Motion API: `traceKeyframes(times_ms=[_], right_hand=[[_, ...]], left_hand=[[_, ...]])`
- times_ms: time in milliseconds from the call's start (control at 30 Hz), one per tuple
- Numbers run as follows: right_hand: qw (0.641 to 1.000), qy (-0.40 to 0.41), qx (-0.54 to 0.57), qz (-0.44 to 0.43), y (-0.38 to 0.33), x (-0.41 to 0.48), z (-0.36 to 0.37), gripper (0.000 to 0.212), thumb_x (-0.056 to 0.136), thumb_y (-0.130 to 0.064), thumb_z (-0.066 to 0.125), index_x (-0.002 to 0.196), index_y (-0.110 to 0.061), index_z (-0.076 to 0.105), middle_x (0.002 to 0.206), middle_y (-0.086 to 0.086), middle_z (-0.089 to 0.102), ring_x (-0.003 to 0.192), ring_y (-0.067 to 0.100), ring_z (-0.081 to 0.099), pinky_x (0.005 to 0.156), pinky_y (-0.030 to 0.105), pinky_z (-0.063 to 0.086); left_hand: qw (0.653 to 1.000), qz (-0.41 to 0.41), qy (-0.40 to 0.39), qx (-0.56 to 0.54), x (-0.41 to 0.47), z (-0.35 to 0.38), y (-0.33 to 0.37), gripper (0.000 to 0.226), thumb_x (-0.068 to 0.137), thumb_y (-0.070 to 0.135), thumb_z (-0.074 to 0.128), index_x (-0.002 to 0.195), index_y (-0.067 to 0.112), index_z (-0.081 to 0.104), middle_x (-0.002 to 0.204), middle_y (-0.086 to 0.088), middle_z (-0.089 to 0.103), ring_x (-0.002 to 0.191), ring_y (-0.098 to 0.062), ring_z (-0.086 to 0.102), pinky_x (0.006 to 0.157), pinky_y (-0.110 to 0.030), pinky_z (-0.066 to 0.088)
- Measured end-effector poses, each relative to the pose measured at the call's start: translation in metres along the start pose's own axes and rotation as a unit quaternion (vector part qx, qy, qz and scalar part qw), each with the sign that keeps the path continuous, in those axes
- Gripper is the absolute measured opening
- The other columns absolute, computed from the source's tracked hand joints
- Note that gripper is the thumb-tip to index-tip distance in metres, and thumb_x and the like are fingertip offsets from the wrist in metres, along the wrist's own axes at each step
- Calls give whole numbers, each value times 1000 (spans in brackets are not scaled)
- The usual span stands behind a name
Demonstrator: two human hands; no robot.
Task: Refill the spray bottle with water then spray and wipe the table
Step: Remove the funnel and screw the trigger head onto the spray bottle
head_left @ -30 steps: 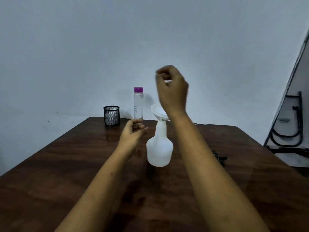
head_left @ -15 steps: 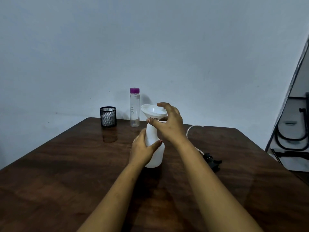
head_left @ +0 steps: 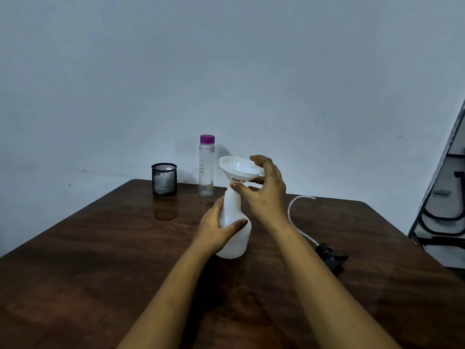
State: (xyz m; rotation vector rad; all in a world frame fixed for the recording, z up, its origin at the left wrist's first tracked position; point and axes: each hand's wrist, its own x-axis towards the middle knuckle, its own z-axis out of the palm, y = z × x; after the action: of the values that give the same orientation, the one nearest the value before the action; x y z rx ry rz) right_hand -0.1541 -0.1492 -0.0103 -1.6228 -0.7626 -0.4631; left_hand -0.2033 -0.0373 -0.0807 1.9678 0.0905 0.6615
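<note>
Dark wooden desk [head_left: 100,260]: carries all items. White spray bottle [head_left: 237,241]: upright near the desk's centre, without its head. Left hand [head_left: 216,231]: fingers and thumb curled round the bottle's body. Right hand [head_left: 268,195]: thumb and fingers pinching the white funnel [head_left: 239,170], which is tilted at the bottle's neck. Clear water bottle [head_left: 206,170], purple cap, and black mesh cup [head_left: 164,179]: far edge. Black spray head [head_left: 329,256] with tube: lying right of the right forearm.

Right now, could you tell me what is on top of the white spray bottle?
A white funnel, tilted, held by the right hand. Its spout is hidden behind the thumb, so its seating in the neck is unclear.
</note>
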Motion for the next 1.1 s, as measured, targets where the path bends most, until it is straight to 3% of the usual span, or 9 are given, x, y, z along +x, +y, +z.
traceKeyframes(times_ms=[133,233,333,500,600,733,900,1000,1100], right_hand=[[998,-52,28,34,1,-2,2,82,72,-8,80,135,-33,35,127,-2,45,91,-3,57,69,3,48],[990,-46,105,81,7,-4,7,100,73,-5,78,138,-48,15,116,-6,52,93,5,66,85,18,52],[982,-40,143,116,14,-5,14,98,77,-6,75,139,-49,13,100,2,71,92,7,69,96,32,50],[975,-11,183,123,6,3,16,90,82,-8,71,142,-41,13,82,-8,71,76,-5,67,73,12,50],[970,25,213,116,1,6,22,82,85,-11,68,142,-39,14,87,-1,72,76,-1,68,71,12,50],[885,184,398,154,2,23,19,71,90,-7,61,140,-32,17,90,3,71,81,19,66,75,31,55],[810,270,430,292,28,50,2,59,88,-13,64,131,-21,24,98,16,68,65,14,55,53,22,48],[825,239,376,349,57,59,1,27,93,-17,59,114,-6,46,98,22,67,55,11,48,40,14,41],[855,204,302,369,82,67,4,11,93,-16,57,100,-9,54,95,18,64,55,10,49,41,14,40]], left_hand=[[1000,16,1,-3,3,-1,-4,65,81,32,70,138,31,38,134,12,49,121,-6,46,99,-28,39],[999,34,6,0,3,0,-6,63,82,32,69,135,38,37,126,18,48,119,-3,45,95,-24,37],[999,35,16,7,4,2,-10,63,79,42,69,133,44,36,123,22,49,121,-6,47,98,-28,41],[999,30,36,27,3,5,-14,81,66,64,59,138,35,37,134,14,49,123,-8,46,100,-32,42],[997,34,56,47,4,6,-16,80,65,67,56,137,35,38,133,13,51,121,-8,46,97,-31,43],[992,18,96,76,5,4,-22,73,73,57,63,137,30,41,131,9,53,123,-15,45,97,-31,40],[986,8,140,90,5,0,-21,67,77,45,69,135,28,39,128,5,51,121,-15,42,89,-29,37],[980,19,169,100,5,-2,-19,62,75,47,71,126,29,40,124,8,51,117,-13,42,88,-33,42],[972,25,198,127,5,-3,-20,58,74,49,70,120,26,43,120,9,51,114,-12,42,88,-36,44]])
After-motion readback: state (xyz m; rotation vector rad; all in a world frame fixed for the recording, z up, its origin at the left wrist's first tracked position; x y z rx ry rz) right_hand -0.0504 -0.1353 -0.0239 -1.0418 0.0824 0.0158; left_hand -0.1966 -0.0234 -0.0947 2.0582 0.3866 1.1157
